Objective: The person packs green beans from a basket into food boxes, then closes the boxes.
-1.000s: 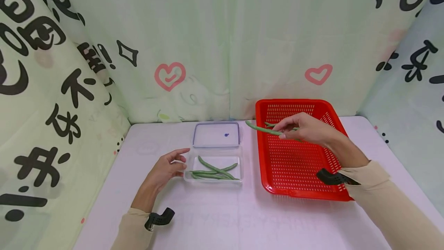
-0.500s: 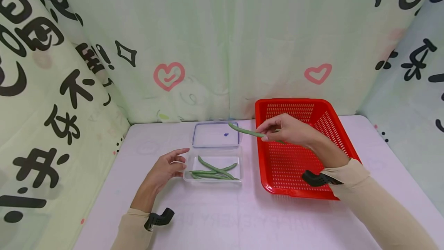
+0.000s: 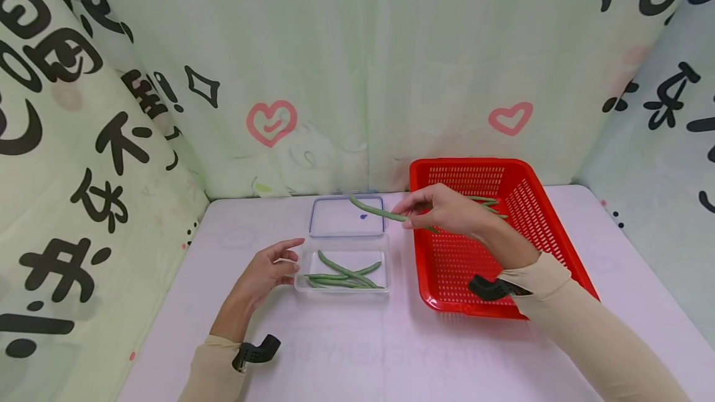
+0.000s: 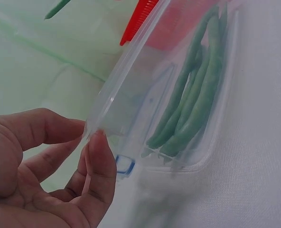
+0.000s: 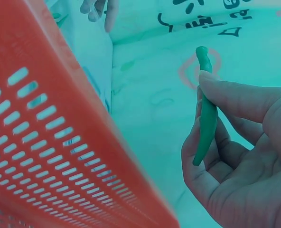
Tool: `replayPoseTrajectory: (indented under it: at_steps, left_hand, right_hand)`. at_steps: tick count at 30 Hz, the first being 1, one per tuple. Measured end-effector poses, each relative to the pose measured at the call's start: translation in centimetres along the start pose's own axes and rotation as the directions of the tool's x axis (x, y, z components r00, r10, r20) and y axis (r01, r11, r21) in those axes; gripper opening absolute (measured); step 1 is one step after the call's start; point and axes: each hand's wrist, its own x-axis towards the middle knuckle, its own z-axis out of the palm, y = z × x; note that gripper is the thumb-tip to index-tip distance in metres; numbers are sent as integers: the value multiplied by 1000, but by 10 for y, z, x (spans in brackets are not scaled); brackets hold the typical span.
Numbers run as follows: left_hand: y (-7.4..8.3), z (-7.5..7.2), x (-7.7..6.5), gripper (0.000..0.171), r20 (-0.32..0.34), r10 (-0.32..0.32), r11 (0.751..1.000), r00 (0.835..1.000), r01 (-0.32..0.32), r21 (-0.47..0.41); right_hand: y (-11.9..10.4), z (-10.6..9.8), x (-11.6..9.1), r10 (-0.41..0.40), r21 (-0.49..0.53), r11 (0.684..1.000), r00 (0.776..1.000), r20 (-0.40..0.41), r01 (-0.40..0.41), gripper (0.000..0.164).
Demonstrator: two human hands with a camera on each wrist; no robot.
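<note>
My right hand (image 3: 449,211) pinches a long green bean (image 3: 368,208) between thumb and fingers, above the left edge of the red basket (image 3: 422,272). In the right wrist view the bean (image 5: 207,123) lies across the fingers, pressed by the thumb. To the left, my left hand (image 3: 262,279) grips the near-left rim of a clear plastic food container (image 4: 107,99), thumb and finger pinching its corner in the left wrist view. Several green beans (image 3: 346,275) lie inside the container, one crossed over the others.
Behind the container lies its clear lid (image 3: 335,219) with a blue edge. More green beans (image 3: 485,199) rest in the red basket, partly hidden by the right hand. Patterned cloth (image 3: 335,110) walls the table (image 3: 335,352) at the back and sides.
My right hand has moved left with the green bean, from over the basket's middle to its left edge, the bean's tip now over the lid. The left hand stays at the container.
</note>
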Motion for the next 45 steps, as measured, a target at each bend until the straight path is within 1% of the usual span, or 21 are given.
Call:
replayPoseTrajectory:
  at_steps: [7,16,25,30,40,45]
  left_hand:
    - [1,0,-1,61,9,4,1000,1000,-4,-9]
    - [2,0,-1,61,6,-4,1000,1000,4,-21]
    - [1,-1,-2,60,7,-5,1000,1000,5,-13]
    - [1,-2,-2,59,9,-4,1000,1000,5,-16]
    - [2,-2,-3,60,11,-3,1000,1000,4,-18]
    - [2,-2,-3,61,14,-5,1000,1000,5,-17]
  right_hand:
    - [-3,7,5,-49,-2,999,999,10,49,27]
    - [-8,18,9,-53,34,998,998,38,52,26]
    - [-16,28,17,-83,41,996,994,67,80,26]
    - [-18,32,22,-77,48,996,994,80,73,27]
    - [-16,40,33,-81,71,995,987,140,72,26]
    - [-16,45,38,-68,52,997,985,157,60,25]
